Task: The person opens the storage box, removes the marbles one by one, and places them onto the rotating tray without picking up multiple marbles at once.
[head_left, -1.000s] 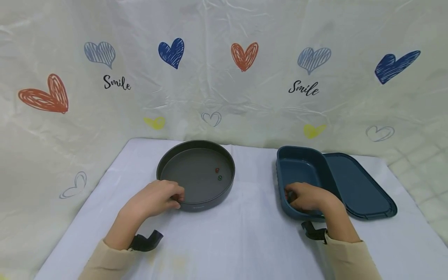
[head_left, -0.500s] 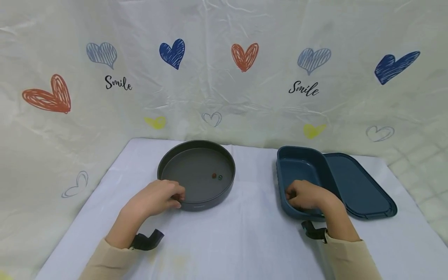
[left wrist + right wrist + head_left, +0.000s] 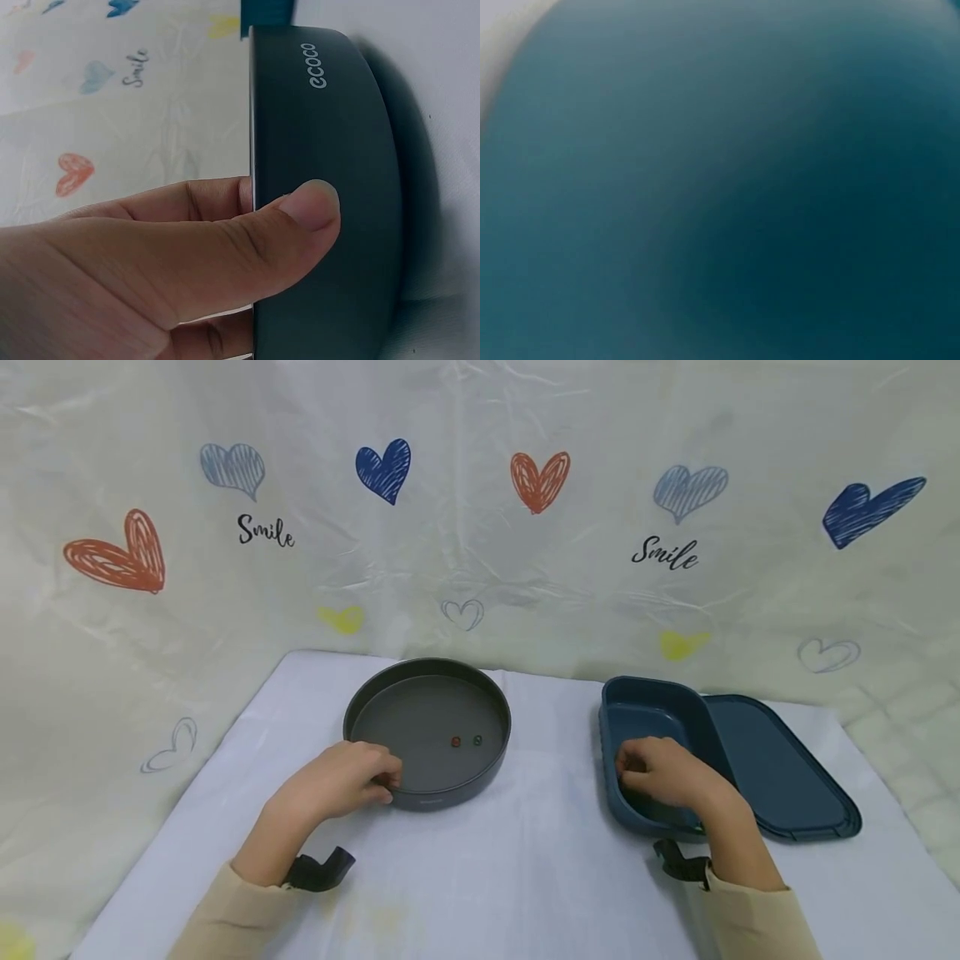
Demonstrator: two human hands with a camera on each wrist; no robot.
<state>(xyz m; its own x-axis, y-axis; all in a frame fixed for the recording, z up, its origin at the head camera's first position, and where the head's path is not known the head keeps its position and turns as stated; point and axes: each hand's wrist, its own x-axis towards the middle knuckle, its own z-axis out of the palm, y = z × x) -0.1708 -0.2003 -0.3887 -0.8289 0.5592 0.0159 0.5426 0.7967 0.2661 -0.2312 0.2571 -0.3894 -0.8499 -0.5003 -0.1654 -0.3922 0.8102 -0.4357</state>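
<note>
On the left of the head view stands a round dark grey pan point(image 3: 420, 718). My left hand point(image 3: 337, 785) grips its near left rim, and the left wrist view has the thumb point(image 3: 311, 206) on the outer wall with fingers behind it. A tiny red bead-like piece point(image 3: 456, 742) and a tiny green one point(image 3: 477, 740) lie apart on the pan's floor. My right hand point(image 3: 667, 772) reaches down into a deep blue box point(image 3: 611, 760), fingers curled; I cannot tell whether they hold anything. Only blurred blue box wall point(image 3: 705, 150) fills the right wrist view.
A flat blue lid point(image 3: 783, 768) lies against the box's right side. A bit of green point(image 3: 701, 828) shows at the box's near end beside my right wrist. White cloth point(image 3: 525, 877) covers the table, and a heart-printed sheet point(image 3: 480, 552) hangs behind it.
The red piece has shifted left and nearer within the pan. My right hand has risen slightly inside the box. The left hand keeps its grip, and the head view has turned a little.
</note>
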